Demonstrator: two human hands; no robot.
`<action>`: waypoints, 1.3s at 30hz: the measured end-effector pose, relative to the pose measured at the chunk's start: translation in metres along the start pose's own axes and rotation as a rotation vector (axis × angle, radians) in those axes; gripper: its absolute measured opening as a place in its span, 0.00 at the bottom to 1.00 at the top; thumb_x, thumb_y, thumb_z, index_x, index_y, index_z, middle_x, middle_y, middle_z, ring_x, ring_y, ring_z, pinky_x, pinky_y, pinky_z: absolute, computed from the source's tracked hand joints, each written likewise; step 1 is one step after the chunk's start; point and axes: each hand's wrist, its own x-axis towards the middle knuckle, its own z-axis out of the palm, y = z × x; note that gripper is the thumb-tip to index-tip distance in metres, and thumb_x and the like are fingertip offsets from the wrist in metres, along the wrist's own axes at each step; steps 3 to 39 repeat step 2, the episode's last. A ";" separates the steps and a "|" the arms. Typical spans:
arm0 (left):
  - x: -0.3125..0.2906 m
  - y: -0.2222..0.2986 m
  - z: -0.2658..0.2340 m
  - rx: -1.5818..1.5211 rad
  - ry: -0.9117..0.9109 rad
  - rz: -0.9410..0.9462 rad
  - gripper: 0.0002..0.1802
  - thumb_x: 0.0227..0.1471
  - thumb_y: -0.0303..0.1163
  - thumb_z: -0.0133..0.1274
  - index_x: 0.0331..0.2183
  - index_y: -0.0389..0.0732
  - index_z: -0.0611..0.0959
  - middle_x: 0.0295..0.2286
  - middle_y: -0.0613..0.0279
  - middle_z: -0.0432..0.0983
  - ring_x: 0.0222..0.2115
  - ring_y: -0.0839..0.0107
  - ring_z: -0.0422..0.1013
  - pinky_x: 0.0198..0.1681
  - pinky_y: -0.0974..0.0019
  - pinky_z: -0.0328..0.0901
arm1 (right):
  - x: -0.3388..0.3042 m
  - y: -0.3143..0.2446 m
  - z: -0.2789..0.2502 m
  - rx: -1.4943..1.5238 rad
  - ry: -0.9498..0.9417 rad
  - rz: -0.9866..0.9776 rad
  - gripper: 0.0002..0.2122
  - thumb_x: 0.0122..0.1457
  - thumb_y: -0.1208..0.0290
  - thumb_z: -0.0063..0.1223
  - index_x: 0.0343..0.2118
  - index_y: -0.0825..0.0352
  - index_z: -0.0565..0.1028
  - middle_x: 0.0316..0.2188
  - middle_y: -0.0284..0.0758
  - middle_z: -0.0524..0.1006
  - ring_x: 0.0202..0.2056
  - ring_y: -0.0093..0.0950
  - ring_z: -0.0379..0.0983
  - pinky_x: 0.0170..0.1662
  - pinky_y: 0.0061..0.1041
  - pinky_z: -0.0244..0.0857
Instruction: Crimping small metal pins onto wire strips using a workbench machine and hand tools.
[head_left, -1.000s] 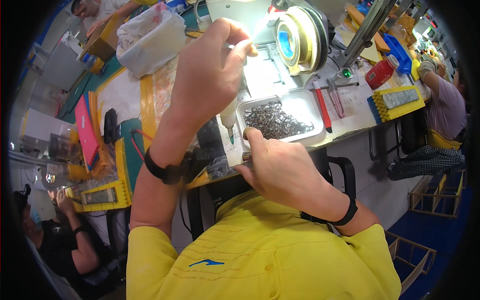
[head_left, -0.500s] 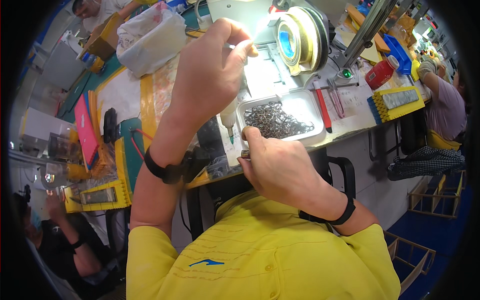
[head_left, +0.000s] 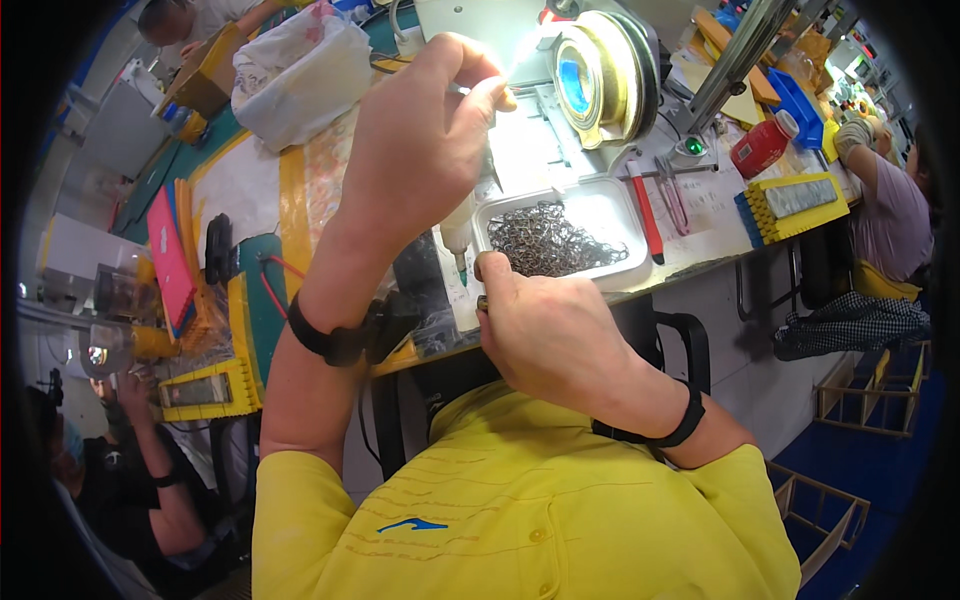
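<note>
My left hand (head_left: 425, 140) is raised in the glare of a bright lamp, thumb and forefinger pinched together; what they hold, if anything, is lost in the glare. Lower down, at the bench's front edge, my right hand (head_left: 555, 325) is closed, its thumb toward the tray. A small dark metallic end (head_left: 482, 302) shows between its fingers; the rest is hidden. Just beyond this hand sits a white tray (head_left: 641, 240) holding a heap of small dark metal pieces (head_left: 550, 240). A whitish bottle with a green tip (head_left: 457, 240) lies left of the tray.
Behind the tray stands a machine with a yellowish roll (head_left: 585, 80). A red pen (head_left: 645, 215), tweezers (head_left: 673, 195), a red bottle (head_left: 762, 147) and a yellow block with a grey slab (head_left: 800, 200) lie to the right. A white-lined bin (head_left: 300, 80) stands back left. Co-workers sit at both sides.
My right hand has shifted slightly, and less of the small metallic end shows between its fingers. My left hand stays nearly still. The co-worker at lower left has moved a hand.
</note>
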 end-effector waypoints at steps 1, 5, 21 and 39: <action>0.000 0.000 0.000 0.006 -0.003 0.003 0.02 0.69 0.24 0.57 0.42 0.35 0.81 0.34 0.65 0.83 0.35 0.83 0.79 0.38 0.75 0.73 | 0.000 0.000 0.000 -0.010 -0.003 -0.006 0.13 0.58 0.80 0.54 0.44 0.76 0.70 0.21 0.40 0.78 0.22 0.41 0.80 0.24 0.37 0.72; 0.000 0.000 0.000 0.015 -0.005 0.005 0.03 0.69 0.24 0.57 0.42 0.35 0.81 0.35 0.65 0.84 0.35 0.83 0.79 0.38 0.75 0.73 | 0.001 0.001 0.001 -0.018 -0.007 -0.014 0.13 0.58 0.79 0.54 0.45 0.77 0.70 0.21 0.41 0.78 0.22 0.40 0.80 0.24 0.37 0.72; 0.000 0.000 0.000 0.015 -0.005 0.005 0.03 0.69 0.24 0.57 0.42 0.35 0.81 0.35 0.65 0.84 0.35 0.83 0.79 0.38 0.75 0.73 | 0.001 0.001 0.001 -0.018 -0.007 -0.014 0.13 0.58 0.79 0.54 0.45 0.77 0.70 0.21 0.41 0.78 0.22 0.40 0.80 0.24 0.37 0.72; 0.000 0.000 0.000 0.015 -0.005 0.005 0.03 0.69 0.24 0.57 0.42 0.35 0.81 0.35 0.65 0.84 0.35 0.83 0.79 0.38 0.75 0.73 | 0.001 0.001 0.001 -0.018 -0.007 -0.014 0.13 0.58 0.79 0.54 0.45 0.77 0.70 0.21 0.41 0.78 0.22 0.40 0.80 0.24 0.37 0.72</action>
